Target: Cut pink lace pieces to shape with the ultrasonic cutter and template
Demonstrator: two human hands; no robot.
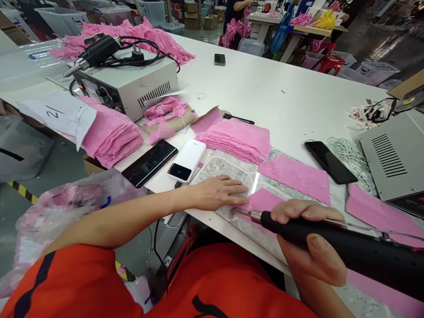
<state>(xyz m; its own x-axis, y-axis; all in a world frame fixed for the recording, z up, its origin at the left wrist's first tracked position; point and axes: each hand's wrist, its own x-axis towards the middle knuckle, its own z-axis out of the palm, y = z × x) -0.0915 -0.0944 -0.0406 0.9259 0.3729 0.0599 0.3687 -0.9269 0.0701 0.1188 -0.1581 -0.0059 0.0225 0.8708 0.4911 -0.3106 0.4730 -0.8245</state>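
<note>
My left hand [218, 192] lies flat with its fingers stretched out on a clear patterned template, its fingertips at the left edge of a pink fabric piece [265, 199]. In my right hand [311, 238] is a black handheld tool [357, 251], gripped round its body. The tool's metal tip [243, 212] touches the pink piece's left edge, just below my left fingertips. A flat pink lace piece [294, 176] lies behind it, beside a stack of pink lace [235, 139].
On the left stand a grey box device [132, 81], a second pink stack [111, 137], a black phone [150, 163] and a white power bank [187, 160]. Another phone [330, 161], white cords [351, 161] and a grey device [394, 154] are at the right.
</note>
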